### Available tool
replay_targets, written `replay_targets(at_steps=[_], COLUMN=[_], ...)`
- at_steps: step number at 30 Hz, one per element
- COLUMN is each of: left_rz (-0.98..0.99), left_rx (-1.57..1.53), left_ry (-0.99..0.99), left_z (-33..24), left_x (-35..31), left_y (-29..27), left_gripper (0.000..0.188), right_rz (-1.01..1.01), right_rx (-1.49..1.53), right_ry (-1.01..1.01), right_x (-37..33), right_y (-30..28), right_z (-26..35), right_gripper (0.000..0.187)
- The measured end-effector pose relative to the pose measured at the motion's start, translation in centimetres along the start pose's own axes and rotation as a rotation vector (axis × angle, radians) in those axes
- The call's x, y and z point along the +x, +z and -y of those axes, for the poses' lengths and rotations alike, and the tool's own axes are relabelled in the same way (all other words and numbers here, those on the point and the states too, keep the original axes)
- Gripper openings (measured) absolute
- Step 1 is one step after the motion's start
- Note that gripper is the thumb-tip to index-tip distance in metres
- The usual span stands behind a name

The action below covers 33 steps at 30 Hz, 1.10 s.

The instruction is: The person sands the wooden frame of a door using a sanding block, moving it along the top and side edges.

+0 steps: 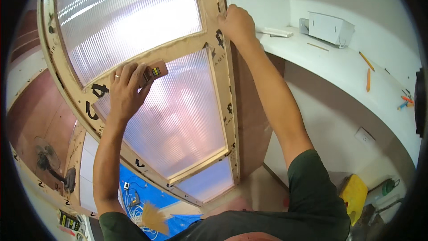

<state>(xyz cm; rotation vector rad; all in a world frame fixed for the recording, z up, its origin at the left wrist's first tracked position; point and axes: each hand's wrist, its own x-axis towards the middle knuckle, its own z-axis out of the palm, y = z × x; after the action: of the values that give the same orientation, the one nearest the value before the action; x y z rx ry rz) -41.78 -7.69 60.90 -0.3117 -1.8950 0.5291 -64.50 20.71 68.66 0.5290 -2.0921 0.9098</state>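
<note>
In front of me stands a wooden door frame (174,47) with ribbed translucent panels (178,107) and dark markings on its paper-covered wood. My left hand (127,82) is closed round a small brown container (156,70) with a black and yellow label, held in front of the middle rail. My right hand (238,24) is raised to the frame's upper right edge, with its fingers bent in a pinch against it. Whatever lies between those fingertips is hidden.
A white shelf (330,62) curves along the right, carrying a white box (331,27), an orange pencil (367,61) and several small items. At lower left are a fan (49,158), a blue sheet (151,187), white cable and a brush (154,218). A yellow container (353,196) stands lower right.
</note>
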Motion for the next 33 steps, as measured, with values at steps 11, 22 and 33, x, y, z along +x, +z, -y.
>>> replay_targets(at_steps=[11,22,33], left_rz=[-0.029,-0.001,-0.014], left_rx=[-0.010,0.022,0.031], left_ry=[0.069,0.105,0.140], left_z=[0.9,-0.8,-3.6], left_x=[0.5,0.9,4.7], left_y=[0.2,1.1,4.4], left_gripper=[0.057,0.064,0.065], right_rz=[-0.358,-0.362,-0.312], right_rx=[0.407,0.499,0.555], right_ry=[-0.003,-0.114,-0.136], right_x=[-16.3,-13.2,-12.8], right_y=[10.2,13.5,13.1], right_z=[-3.5,-9.5,-10.3], right_gripper=[0.060,0.025,0.027])
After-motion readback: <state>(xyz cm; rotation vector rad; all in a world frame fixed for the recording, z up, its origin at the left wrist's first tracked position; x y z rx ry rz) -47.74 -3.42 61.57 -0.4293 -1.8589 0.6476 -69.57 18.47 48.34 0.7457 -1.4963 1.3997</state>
